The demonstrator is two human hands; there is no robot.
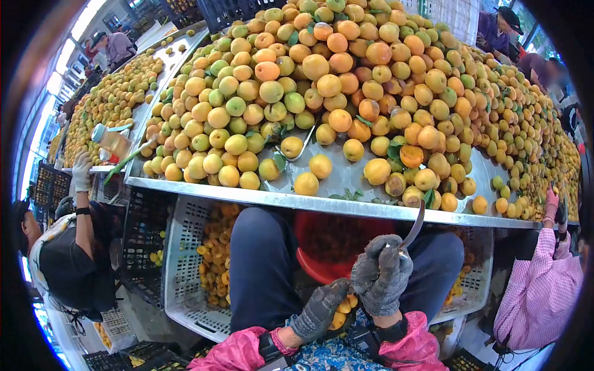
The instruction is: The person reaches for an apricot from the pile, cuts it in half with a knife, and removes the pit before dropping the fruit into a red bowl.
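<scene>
Just below the center of the frame, a curved knife (pixel 413 231) is gripped in the gloved right hand (pixel 380 272), with the fingers closed around its handle. By the gloved left hand (pixel 318 309), curled shut and set lower in the frame, orange pieces of cut fruit (pixel 338 319) are held close to the right hand. How firmly they are pinched cannot be told. Only part of the work appears to have been done: opened, orange fruit (pixel 216 250) is heaped in the white crate (pixel 179 272) left of the knees, and more is seen in the pale crate (pixel 484 263) on the right. Far more seems to be left, since whole yellow, orange and green fruit (pixel 309 66) is piled high over the bench (pixel 275 196), across the upper half of the frame. What has been dropped into the red tub (pixel 322 268) between the knees is too dark to be made out. The knife's blade is pointed away from the body, toward the top of the frame, its tip raised near the front edge of the bench. Its long axis is slanted from the fist at lower left to the upper right, and the blade is bent more nearly upright toward the tip.
</scene>
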